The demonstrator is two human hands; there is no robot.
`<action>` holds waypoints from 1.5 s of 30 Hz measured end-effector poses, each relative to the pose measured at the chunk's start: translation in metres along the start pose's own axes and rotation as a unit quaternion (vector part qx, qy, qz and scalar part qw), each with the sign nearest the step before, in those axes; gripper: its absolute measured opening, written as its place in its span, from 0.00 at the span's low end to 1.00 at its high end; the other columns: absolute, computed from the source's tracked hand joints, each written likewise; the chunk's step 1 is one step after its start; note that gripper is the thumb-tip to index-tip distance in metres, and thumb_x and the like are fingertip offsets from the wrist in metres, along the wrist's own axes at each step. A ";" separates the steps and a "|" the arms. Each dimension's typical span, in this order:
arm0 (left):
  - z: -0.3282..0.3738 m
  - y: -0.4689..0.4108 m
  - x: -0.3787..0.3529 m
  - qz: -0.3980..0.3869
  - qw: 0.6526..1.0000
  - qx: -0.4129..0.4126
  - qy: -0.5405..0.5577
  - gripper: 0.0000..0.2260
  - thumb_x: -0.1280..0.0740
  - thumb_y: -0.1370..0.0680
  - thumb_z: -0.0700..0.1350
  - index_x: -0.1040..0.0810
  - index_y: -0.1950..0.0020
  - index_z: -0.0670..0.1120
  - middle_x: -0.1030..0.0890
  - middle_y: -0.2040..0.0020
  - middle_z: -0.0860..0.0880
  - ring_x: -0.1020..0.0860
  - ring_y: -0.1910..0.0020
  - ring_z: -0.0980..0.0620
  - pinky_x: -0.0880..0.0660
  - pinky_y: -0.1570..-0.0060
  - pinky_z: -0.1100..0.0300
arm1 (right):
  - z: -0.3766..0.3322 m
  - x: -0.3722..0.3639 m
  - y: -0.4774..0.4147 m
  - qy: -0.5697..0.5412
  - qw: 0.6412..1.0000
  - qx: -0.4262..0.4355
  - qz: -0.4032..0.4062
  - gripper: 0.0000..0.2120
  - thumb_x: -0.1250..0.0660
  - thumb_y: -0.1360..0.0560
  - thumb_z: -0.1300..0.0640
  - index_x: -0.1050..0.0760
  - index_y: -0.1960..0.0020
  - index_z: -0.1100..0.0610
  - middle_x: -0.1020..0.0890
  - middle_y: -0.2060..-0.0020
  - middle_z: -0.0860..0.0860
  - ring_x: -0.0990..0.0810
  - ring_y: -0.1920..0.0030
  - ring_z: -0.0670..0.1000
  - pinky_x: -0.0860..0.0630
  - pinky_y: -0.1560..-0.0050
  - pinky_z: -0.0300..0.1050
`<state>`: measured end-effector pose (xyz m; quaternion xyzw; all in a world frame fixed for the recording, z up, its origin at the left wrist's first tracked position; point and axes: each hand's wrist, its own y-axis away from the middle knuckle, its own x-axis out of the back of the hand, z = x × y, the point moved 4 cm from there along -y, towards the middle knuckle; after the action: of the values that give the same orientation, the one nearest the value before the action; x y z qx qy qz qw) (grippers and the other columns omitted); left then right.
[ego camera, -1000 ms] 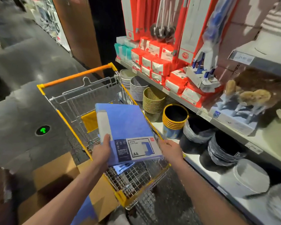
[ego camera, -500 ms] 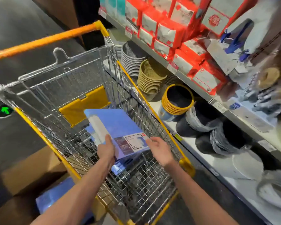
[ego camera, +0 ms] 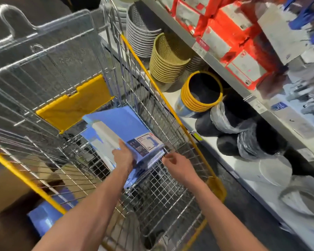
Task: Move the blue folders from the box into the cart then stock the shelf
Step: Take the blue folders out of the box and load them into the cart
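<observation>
- Blue plastic folder (ego camera: 43, 218), glossy, lying in brown cardboard box (ego camera: 5, 192) on the floor at bottom left, seen through the cart's side
- Silver wire-mesh shopping cart with yellow trim (ego camera: 152, 196), centre; both bare forearms reach down into its basket
- Left hand (ego camera: 122, 156): grips the near left corner of blue folder with white spine strip and printed label (ego camera: 120, 122), thumb on the cover
- Right hand (ego camera: 179, 167): fingers loosely curled, holding nothing, fingertips just beside that folder's near right corner
- Labelled folder: tilted, inside the basket, over further blue folders (ego camera: 91, 134); contact with them cannot be told
- Yellow plastic flap (ego camera: 74, 104), on the cart's far wall, beyond the folders
- Grey metal shelf (ego camera: 261, 113), right of the cart: stacked yellow-rimmed buckets (ego camera: 201, 93), stacked tan woven baskets (ego camera: 167, 58), stacked grey mesh baskets (ego camera: 140, 33) farther back; red-and-white boxes (ego camera: 225, 38) on the tier above
</observation>
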<state>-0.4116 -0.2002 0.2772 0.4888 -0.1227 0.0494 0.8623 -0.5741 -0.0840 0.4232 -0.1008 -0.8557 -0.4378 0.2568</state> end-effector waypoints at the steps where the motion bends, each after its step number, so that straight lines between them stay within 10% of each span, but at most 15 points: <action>1: -0.014 -0.029 -0.006 -0.022 0.999 0.000 -0.044 0.42 0.40 0.26 0.69 0.31 0.33 0.30 0.21 0.43 0.32 0.19 0.49 0.33 0.20 0.51 0.38 | 0.002 -0.001 0.000 -0.001 1.000 -0.003 -0.001 0.17 0.38 0.19 0.47 0.26 0.35 0.55 0.19 0.46 0.49 0.20 0.48 0.47 0.21 0.42 0.48; 7: 0.013 0.009 0.024 -0.094 0.967 -0.090 -0.217 0.21 0.38 0.19 0.51 0.22 0.46 0.31 0.19 0.49 0.29 0.19 0.48 0.31 0.22 0.56 0.45 | 0.003 -0.004 0.007 -0.024 1.000 -0.004 -0.007 0.16 0.37 0.20 0.48 0.25 0.37 0.55 0.22 0.57 0.45 0.24 0.60 0.43 0.19 0.46 0.49; 12: 0.022 0.056 0.049 -0.172 0.937 -0.177 -0.246 0.13 0.38 0.17 0.49 0.19 0.50 0.42 0.14 0.54 0.44 0.14 0.58 0.43 0.20 0.59 0.55 | 0.001 -0.003 0.025 -0.015 0.999 0.038 -0.004 0.13 0.37 0.19 0.57 0.25 0.37 0.61 0.27 0.65 0.45 0.30 0.71 0.42 0.33 0.74 0.31; 19: 0.032 0.181 0.110 -0.126 0.888 -0.363 -0.253 0.10 0.39 0.16 0.49 0.21 0.43 0.46 0.15 0.55 0.51 0.15 0.60 0.52 0.22 0.64 0.58 | -0.016 -0.007 0.096 -0.062 0.989 0.135 0.009 0.07 0.37 0.20 0.54 0.21 0.47 0.54 0.15 0.48 0.53 0.17 0.48 0.52 0.22 0.46 0.50; 23: 0.002 0.246 0.160 -0.067 0.882 -0.411 -0.220 0.09 0.39 0.16 0.46 0.20 0.44 0.45 0.15 0.56 0.49 0.15 0.61 0.52 0.21 0.63 0.62 | -0.021 -0.027 0.142 -0.095 0.974 0.203 -0.034 0.07 0.36 0.19 0.52 0.23 0.53 0.52 0.15 0.56 0.51 0.16 0.56 0.51 0.19 0.50 0.53; 27: -0.056 0.285 0.211 -0.013 0.890 -0.418 -0.181 0.09 0.39 0.16 0.40 0.20 0.51 0.47 0.16 0.61 0.49 0.20 0.69 0.62 0.26 0.66 0.69 | -0.021 -0.055 0.193 -0.105 0.960 0.250 -0.074 0.09 0.37 0.19 0.54 0.22 0.56 0.53 0.16 0.59 0.58 0.21 0.66 0.51 0.25 0.64 0.46; 34: -0.151 0.321 0.295 0.070 0.924 -0.356 -0.118 0.08 0.39 0.17 0.40 0.19 0.46 0.42 0.14 0.57 0.44 0.17 0.64 0.50 0.19 0.60 0.59 | -0.012 -0.128 0.265 -0.009 0.948 0.279 -0.153 0.10 0.38 0.20 0.56 0.21 0.53 0.60 0.17 0.62 0.52 0.21 0.67 0.48 0.27 0.69 0.38; 45: -0.264 0.297 0.419 0.124 0.959 -0.243 -0.071 0.07 0.37 0.18 0.40 0.20 0.51 0.48 0.15 0.61 0.51 0.15 0.65 0.49 0.18 0.61 0.54 | -0.010 -0.282 0.301 0.171 0.910 0.284 -0.251 0.16 0.42 0.28 0.47 0.24 0.60 0.59 0.18 0.59 0.58 0.19 0.59 0.59 0.29 0.60 0.47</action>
<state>-0.0249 0.1646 0.5027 0.2478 -0.2515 0.0903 0.9313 -0.2122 0.1027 0.4894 0.2703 -0.8841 -0.2370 0.2985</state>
